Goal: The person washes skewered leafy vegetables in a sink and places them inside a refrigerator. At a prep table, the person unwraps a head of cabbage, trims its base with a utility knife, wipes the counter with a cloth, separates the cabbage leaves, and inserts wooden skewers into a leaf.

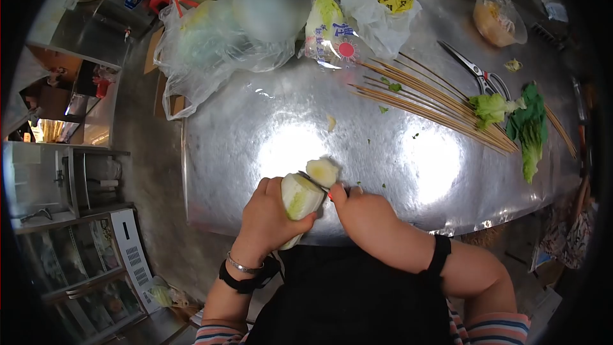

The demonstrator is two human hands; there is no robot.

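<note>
Head view: left hand (269, 216) grips the cabbage (300, 197); beside it, right hand (363, 211) holds a knife (313, 181), apparently trimming the pale end (323, 170); finishing needs steady hold.

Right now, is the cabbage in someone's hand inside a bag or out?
Out: the cabbage looks bare, and the left hand grips it directly.

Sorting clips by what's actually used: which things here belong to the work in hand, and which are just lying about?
In use:
- left hand, gripping the cabbage
- right hand, holding the blade
- pale end beside the blade

Apparently lying about:
- scissors
- sticks
- leaves
- white bag
- plastic tub
</note>
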